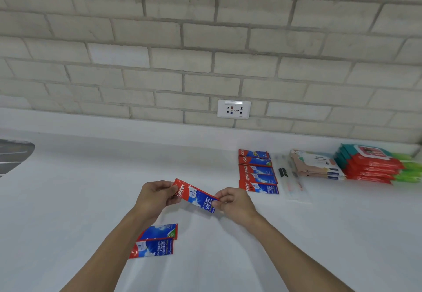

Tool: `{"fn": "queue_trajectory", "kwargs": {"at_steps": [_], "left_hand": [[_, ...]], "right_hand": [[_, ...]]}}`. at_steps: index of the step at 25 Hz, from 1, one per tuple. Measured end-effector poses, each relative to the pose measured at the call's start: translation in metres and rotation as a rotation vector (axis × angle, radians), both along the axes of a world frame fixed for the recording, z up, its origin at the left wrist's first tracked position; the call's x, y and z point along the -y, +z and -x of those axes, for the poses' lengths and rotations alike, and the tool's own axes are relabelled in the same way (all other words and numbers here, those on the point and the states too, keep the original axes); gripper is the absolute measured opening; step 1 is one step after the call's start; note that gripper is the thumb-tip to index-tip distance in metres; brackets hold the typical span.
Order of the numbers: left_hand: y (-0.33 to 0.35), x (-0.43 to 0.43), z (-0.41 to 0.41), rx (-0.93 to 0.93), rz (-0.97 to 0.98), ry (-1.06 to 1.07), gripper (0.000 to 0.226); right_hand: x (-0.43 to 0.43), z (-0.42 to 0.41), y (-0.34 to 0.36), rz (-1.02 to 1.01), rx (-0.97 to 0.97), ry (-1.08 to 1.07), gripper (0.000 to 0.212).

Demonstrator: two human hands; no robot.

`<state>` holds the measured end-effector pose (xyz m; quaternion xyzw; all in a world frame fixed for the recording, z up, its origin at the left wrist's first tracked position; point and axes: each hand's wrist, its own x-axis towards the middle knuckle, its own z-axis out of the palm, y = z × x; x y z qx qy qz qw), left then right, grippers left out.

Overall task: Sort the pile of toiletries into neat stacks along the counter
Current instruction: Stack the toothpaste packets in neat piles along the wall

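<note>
A red and blue toothpaste sachet (196, 195) is held above the white counter (91, 189) by both hands. My left hand (155, 197) pinches its red end and my right hand (235, 202) pinches its blue end. Two more toothpaste sachets (156, 241) lie on the counter under my left forearm. At the right, several sachets form an overlapping row (257, 171). Beside that row lie clear-wrapped toothbrushes (288, 178), then a stack of pale tissue packs (316, 164), then a stack of red and green wipes packs (374, 165).
A brick wall (205, 52) runs behind the counter, with a white power socket (234, 109) low on it. A dark grey object (13, 154) shows at the far left edge.
</note>
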<state>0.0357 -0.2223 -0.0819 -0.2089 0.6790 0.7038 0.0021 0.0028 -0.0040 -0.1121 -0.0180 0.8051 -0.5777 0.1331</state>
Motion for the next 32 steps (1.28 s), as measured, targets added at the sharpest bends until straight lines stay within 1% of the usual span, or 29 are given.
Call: {"fn": "queue_trajectory", "kwargs": {"at_steps": [3,12,16,19,21,24,25,28,30,32], "left_hand": [[0.002,-0.025,0.017,-0.015,0.001,-0.049,0.005],[-0.001,-0.096,0.089,-0.029,0.118,-0.151,0.003],[-0.010,-0.127,0.120,-0.010,0.199,-0.145,0.009],[-0.016,-0.147,0.138,-0.005,0.285,-0.125,0.020],[-0.018,-0.157,0.148,-0.018,0.345,-0.112,0.023],[-0.023,-0.168,0.161,-0.031,0.441,-0.101,0.025],[-0.024,-0.171,0.166,-0.032,0.471,-0.097,0.024],[-0.031,-0.176,0.177,-0.028,0.556,-0.104,0.023],[-0.035,-0.178,0.183,-0.013,0.611,-0.119,0.024],[-0.039,-0.180,0.188,0.003,0.657,-0.141,0.024]], "right_hand": [[-0.029,0.010,0.004,0.004,0.003,-0.042,0.014],[-0.101,0.056,0.015,0.024,-0.039,-0.241,0.013],[-0.121,0.077,0.013,-0.006,-0.094,-0.340,0.017],[-0.133,0.095,0.012,-0.064,-0.146,-0.406,0.020],[-0.139,0.109,0.008,-0.097,-0.156,-0.433,0.017],[-0.144,0.125,-0.002,-0.202,-0.166,-0.413,0.006],[-0.146,0.130,-0.007,-0.267,-0.177,-0.404,0.006],[-0.147,0.141,-0.013,-0.503,-0.211,-0.381,0.013],[-0.145,0.145,-0.016,-0.616,-0.231,-0.361,0.018],[-0.142,0.148,-0.020,-0.718,-0.256,-0.354,0.019]]}}
